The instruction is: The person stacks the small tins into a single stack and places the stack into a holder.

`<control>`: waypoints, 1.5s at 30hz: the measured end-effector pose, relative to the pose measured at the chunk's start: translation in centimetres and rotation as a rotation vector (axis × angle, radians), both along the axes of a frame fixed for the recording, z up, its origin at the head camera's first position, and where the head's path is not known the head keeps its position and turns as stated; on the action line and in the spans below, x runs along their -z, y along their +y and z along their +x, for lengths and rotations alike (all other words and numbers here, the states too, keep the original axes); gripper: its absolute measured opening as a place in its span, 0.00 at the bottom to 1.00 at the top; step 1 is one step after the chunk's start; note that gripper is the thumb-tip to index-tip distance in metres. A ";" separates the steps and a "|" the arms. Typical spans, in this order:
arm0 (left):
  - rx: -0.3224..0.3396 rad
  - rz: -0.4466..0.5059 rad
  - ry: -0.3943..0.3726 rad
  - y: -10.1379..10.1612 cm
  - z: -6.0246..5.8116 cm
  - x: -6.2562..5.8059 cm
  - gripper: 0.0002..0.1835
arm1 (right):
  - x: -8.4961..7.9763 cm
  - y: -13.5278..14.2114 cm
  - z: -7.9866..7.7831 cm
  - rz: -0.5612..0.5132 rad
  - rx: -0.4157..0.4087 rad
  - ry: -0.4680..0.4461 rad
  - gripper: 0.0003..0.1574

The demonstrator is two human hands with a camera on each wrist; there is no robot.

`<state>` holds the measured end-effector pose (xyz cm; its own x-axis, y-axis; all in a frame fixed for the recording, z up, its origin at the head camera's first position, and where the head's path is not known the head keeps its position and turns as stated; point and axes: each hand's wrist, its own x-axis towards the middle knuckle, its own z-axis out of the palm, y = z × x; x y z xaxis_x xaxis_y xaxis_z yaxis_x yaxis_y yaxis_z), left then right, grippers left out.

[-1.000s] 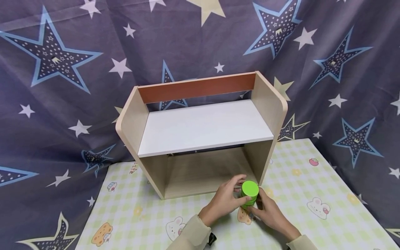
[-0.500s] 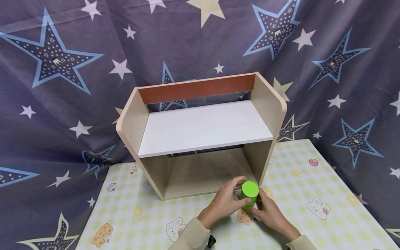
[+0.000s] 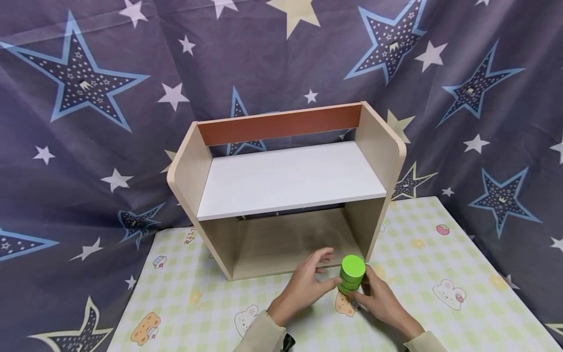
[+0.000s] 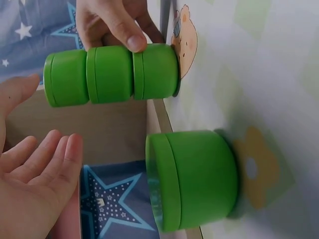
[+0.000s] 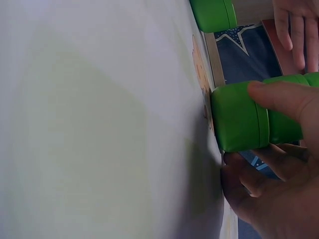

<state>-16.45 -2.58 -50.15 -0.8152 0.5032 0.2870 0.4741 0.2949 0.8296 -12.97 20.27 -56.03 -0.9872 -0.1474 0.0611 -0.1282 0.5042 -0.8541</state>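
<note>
1. Standing across the left and middle of the bench (image 3: 466, 264), the shelf unit (image 3: 290, 180) had its right near corner just beside the stack (image 3: 351, 276); a push toward the far side could catch the stack on that edge and upset it.

2. Next came the left hand (image 3: 302, 289), its fingers apart and holding nothing, the thumb tip just short of the stack's upper part. A small stray to the right might nudge the top container (image 4: 67, 78) out of line.

3. On the bench left of the stack stood a loose green container (image 4: 204, 179). The head view did not show it, probably because the left hand covered it, so a wrist coming down could knock it over unseen.

4. Further right, the stack of three stood upright on the bench. No fingers held the top container or the middle container (image 4: 110, 74), so a jolt at the base could slide them off; whether they interlocked could not be told.

5. Rightmost, the right hand (image 3: 383, 299) had its fingers clamped on the bottom container (image 4: 157, 72), thumb on the near side. Uneven squeezing or a hasty release might twist the base and topple everything above.
</note>
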 end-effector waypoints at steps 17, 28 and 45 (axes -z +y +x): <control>-0.107 0.027 -0.013 -3.2 1.2 0.3 0.34 | -0.1 -0.1 0.0 0.012 0.005 -0.008 0.43; -0.197 0.029 -0.017 -5.5 1.9 1.3 0.34 | -0.1 -0.2 -0.1 -0.004 0.015 -0.042 0.44; -0.228 0.054 -0.049 -7.2 2.6 2.9 0.34 | 0.1 -0.2 -0.1 -0.003 0.017 -0.043 0.44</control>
